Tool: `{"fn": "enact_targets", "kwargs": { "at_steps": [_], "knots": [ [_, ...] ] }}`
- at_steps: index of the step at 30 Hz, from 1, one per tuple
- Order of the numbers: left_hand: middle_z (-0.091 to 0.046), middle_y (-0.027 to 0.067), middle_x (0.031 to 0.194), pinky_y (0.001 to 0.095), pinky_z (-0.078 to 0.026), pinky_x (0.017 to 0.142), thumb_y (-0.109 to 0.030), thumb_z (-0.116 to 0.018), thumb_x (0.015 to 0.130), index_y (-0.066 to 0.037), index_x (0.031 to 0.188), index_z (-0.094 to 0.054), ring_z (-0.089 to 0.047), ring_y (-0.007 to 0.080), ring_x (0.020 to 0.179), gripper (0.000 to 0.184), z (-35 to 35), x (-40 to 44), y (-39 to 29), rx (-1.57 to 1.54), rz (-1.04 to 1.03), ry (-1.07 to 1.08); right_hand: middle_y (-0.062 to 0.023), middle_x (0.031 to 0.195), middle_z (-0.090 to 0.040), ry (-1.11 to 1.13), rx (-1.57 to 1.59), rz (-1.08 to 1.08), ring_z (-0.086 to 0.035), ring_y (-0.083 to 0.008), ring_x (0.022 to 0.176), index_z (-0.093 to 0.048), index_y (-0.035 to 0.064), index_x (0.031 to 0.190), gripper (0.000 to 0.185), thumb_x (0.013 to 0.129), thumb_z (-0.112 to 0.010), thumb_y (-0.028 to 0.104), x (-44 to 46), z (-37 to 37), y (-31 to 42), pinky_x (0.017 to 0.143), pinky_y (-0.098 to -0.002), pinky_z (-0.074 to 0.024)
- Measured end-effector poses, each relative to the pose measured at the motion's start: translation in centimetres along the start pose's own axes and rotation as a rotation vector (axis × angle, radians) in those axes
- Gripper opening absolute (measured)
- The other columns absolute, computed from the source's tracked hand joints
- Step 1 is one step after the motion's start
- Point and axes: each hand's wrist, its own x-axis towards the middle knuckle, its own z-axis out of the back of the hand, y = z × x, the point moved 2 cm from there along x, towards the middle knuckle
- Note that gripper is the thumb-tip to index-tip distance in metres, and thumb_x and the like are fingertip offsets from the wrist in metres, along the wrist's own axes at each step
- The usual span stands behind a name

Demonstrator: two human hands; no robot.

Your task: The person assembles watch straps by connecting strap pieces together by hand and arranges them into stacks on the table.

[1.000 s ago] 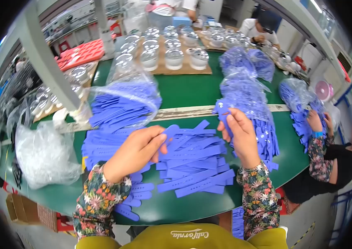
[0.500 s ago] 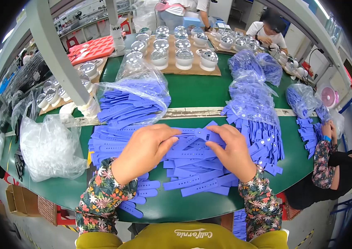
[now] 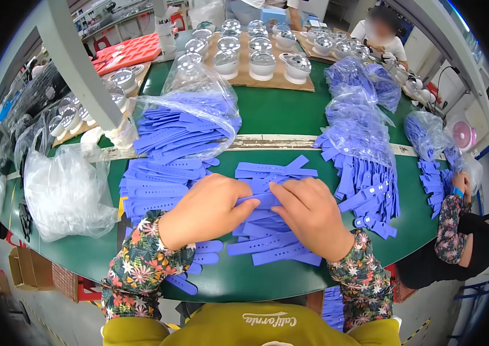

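Left hand (image 3: pixel 207 209) and right hand (image 3: pixel 312 216) pinching a smooth violet-blue strap (image 3: pixel 265 200), frame centre
Below lies a crisscrossed pile of flat, hole-punched straps (image 3: pixel 264 245); a crinkled translucent plastic bag (image 3: pixel 67 196) bulges at left.

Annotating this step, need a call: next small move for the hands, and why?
Probably a light squeeze with both hands on the blue strap where they meet: left hand and right hand grip it close together, above the strap pile. Fingers hide part of it, so I can't tell whether anything there is fastened.
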Motion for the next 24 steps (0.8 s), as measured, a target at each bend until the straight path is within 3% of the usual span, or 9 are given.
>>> {"fn": "enact_targets", "kwargs": {
  "at_steps": [7, 9, 12, 15, 24],
  "knots": [
    [-0.061, 0.015, 0.063, 0.0428, -0.046, 0.056, -0.018, -0.071, 0.088, -0.001, 0.083, -0.062, -0.062, 0.0349, 0.061, 0.02, -0.6, 0.0, -0.4, -0.106, 0.066, -0.027, -0.0091, 0.102, -0.065, 0.026, -0.055, 0.079, -0.061, -0.0262, 0.085, -0.066, 0.0012, 0.116, 0.048, 0.071, -0.079, 0.009, 0.0, -0.2, 0.2, 0.074, -0.039, -0.0491],
    [-0.065, 0.0204, 0.076, 0.0494, -0.048, 0.064, -0.018, -0.075, 0.082, 0.0, 0.092, -0.061, -0.064, 0.0411, 0.074, 0.025, -0.2, 0.0, -0.8, -0.12, 0.096, 0.004, -0.0091, 0.102, -0.065, 0.027, -0.049, 0.082, -0.062, -0.0262, 0.085, -0.066, 0.0009, 0.116, 0.048, 0.071, -0.079, 0.009, 0.0, -0.2, 0.1, 0.073, -0.0389, -0.0492],
    [-0.068, 0.0194, 0.084, 0.0467, -0.052, 0.071, -0.018, -0.077, 0.08, -0.001, 0.104, -0.06, -0.067, 0.0381, 0.085, 0.033, 0.6, -0.4, -1.0, -0.14, 0.032, -0.075, -0.0091, 0.1, -0.066, 0.012, -0.027, 0.053, -0.062, -0.0271, 0.084, -0.066, 0.0014, 0.116, 0.048, 0.071, -0.08, 0.008, -0.1, 0.0, -0.2, 0.073, -0.0389, -0.0495],
    [-0.069, 0.0171, 0.09, 0.0418, -0.052, 0.073, -0.018, -0.079, 0.08, -0.003, 0.107, -0.066, -0.067, 0.0347, 0.087, 0.033, 1.1, -0.5, 0.0, -0.102, 0.003, -0.103, -0.0097, 0.099, -0.066, -0.008, -0.018, 0.012, -0.062, -0.0279, 0.084, -0.067, 0.0019, 0.115, 0.048, 0.07, -0.08, 0.007, 0.0, 0.6, -0.7, 0.074, -0.0392, -0.05],
    [-0.071, 0.0166, 0.096, 0.0423, -0.052, 0.08, -0.015, -0.075, 0.083, -0.002, 0.106, -0.072, -0.066, 0.0357, 0.09, 0.027, 0.3, -0.2, 0.9, -0.103, -0.076, -0.136, -0.0108, 0.105, -0.067, -0.014, 0.049, -0.024, -0.063, -0.0293, 0.09, -0.067, 0.0019, 0.114, 0.047, 0.07, -0.081, 0.007, 0.4, 0.8, -0.9, 0.078, -0.0397, -0.0498]
  ]
}}
